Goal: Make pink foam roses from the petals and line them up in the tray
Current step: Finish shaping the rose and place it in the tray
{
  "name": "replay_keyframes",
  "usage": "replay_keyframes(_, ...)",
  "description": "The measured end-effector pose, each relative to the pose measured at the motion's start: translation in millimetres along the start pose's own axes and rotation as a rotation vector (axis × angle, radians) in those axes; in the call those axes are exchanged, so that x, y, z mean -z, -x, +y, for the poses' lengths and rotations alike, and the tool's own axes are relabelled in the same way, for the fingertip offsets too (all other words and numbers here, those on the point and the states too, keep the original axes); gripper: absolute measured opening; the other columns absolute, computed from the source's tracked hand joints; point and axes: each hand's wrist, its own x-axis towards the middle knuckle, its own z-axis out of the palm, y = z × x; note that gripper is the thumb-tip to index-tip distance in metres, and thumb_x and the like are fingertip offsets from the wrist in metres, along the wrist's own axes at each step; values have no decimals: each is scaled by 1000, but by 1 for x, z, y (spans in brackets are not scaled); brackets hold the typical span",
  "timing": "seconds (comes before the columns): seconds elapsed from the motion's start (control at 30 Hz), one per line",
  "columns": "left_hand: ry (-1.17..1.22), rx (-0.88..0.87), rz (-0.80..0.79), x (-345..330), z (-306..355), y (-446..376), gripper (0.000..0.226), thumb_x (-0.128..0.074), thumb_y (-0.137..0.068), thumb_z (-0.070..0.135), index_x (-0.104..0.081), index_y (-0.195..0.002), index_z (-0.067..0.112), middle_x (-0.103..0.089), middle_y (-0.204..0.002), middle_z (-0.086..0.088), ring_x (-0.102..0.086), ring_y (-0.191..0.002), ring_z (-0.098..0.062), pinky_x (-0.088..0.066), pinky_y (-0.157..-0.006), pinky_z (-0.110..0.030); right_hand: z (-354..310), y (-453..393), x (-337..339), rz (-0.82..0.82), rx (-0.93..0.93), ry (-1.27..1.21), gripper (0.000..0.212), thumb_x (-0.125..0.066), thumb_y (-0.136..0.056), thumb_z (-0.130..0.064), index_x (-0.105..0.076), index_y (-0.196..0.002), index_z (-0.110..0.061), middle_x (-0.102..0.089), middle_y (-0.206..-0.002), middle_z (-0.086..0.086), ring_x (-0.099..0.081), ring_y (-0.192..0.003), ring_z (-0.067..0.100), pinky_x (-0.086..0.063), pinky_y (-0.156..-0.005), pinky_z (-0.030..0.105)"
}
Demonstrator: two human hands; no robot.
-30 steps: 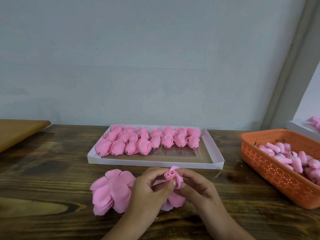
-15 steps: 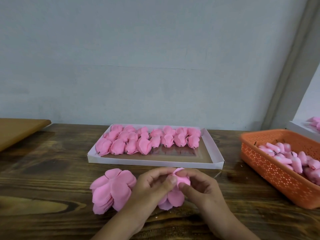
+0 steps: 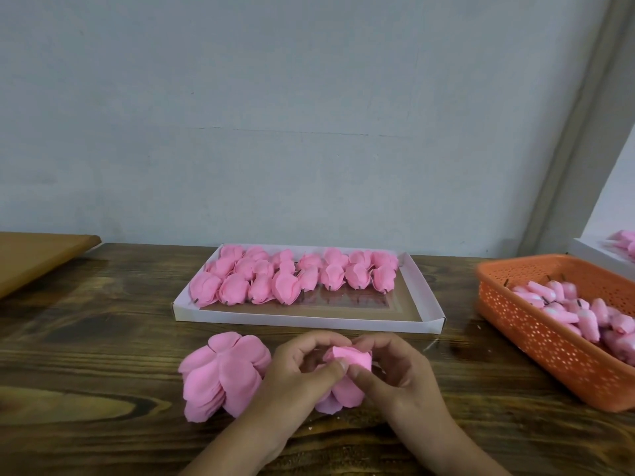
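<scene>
A half-formed pink foam rose (image 3: 347, 376) sits between both hands just above the wooden table. My left hand (image 3: 295, 376) curls round its left side, thumb pressed on the petals. My right hand (image 3: 398, 372) wraps the right side, its thumb meeting the left thumb at the front. A stack of flat pink petal pieces (image 3: 223, 376) lies on the table to the left of my left hand. Behind the hands stands a white cardboard tray (image 3: 309, 319) with several finished pink roses (image 3: 292, 280) in rows along its far half.
An orange perforated basket (image 3: 549, 348) holding several pink rose buds stands at the right. Behind it is a white box corner (image 3: 598, 255) with more pink pieces. A brown board (image 3: 31, 255) lies at far left. A grey wall closes the back.
The petals that stood up loosely between my fingers are now folded closer round the bud, and both hands have closed in more tightly round the rose.
</scene>
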Motion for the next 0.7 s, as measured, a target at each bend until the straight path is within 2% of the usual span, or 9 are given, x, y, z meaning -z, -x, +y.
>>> replay_keyframes(0.1, -33, 12, 13, 1, 1, 1, 24, -75, -88, 10, -78, -93, 33, -77, -102, 6, -72, -100, -12, -59, -80, -24, -3, 1, -1, 27, -1, -12, 19, -73, -77, 15, -73, -90, 1, -75, -96, 14, -72, -91, 28, -59, -77, 34)
replay_keyframes(0.17, 2, 8, 22, -1, 3, 2, 21, -79, -80, 22, -76, -96, 36, -77, -103, 5, -72, -100, -11, -57, -78, -22, -6, 1, -1, 39, -57, -67, 19, -72, -78, 14, -75, -90, 1, -76, -97, 15, -72, -93, 34, -60, -81, 46)
replay_keyframes(0.2, 35, 6, 18, -1, 4, 3, 28, -81, -74, 30, -75, -99, 40, -77, -105, 6, -71, -101, -9, -56, -78, -20, -8, 1, 0, 34, -122, -139, 17, -71, -79, 11, -76, -91, -1, -76, -98, 18, -72, -93, 37, -59, -80, 50)
replay_keyframes(0.27, 99, 22, -48, -4, 3, 5, 47, -88, -64, 40, -71, -107, 44, -75, -113, 8, -71, -105, -9, -58, -79, -24, -12, 1, 0, -51, -273, -356, 16, -72, -80, 3, -76, -95, -1, -73, -103, 26, -72, -90, 40, -60, -73, 48)
replay_keyframes(0.37, 107, -17, -135, -11, 4, 7, 57, -92, -58, 36, -73, -112, 32, -75, -111, -1, -73, -97, -13, -58, -75, -25, -15, 1, -8, -178, -388, -630, 31, -80, -73, -6, -74, -101, 6, -67, -112, 34, -69, -95, 40, -61, -74, 43)
replay_keyframes(0.43, 55, -98, -102, -16, 4, 7, 57, -92, -57, 40, -76, -109, 24, -75, -109, -2, -72, -100, -14, -56, -78, -22, -14, 2, -15, -219, -438, -743, 48, -93, -57, -9, -74, -97, 9, -68, -109, 34, -70, -97, 38, -62, -77, 40)
replay_keyframes(0.53, 61, -163, -50, -17, 6, 8, 41, -87, -60, 51, -79, -92, 27, -77, -111, 1, -70, -111, -19, -56, -91, -32, -13, 5, -19, -234, -530, -849, 71, -100, -39, -6, -73, -102, 10, -67, -114, 31, -71, -101, 37, -62, -76, 39)
replay_keyframes(0.63, 132, -120, -84, -16, 11, 10, 30, -81, -66, 39, -77, -79, 12, -75, -115, -5, -72, -106, -22, -57, -83, -29, -17, 6, -18, -323, -582, -915, 74, -98, -46, -4, -70, -113, 8, -61, -130, 29, -67, -113, 34, -60, -87, 38)
replay_keyframes(0.7, 167, -98, -108, -16, 13, 10, 34, -80, -69, 36, -75, -80, 4, -75, -112, -14, -73, -104, -30, -59, -84, -36, -20, 7, -19, -371, -588, -926, 72, -97, -51, -6, -69, -116, 7, -58, -135, 26, -65, -117, 31, -57, -93, 36)
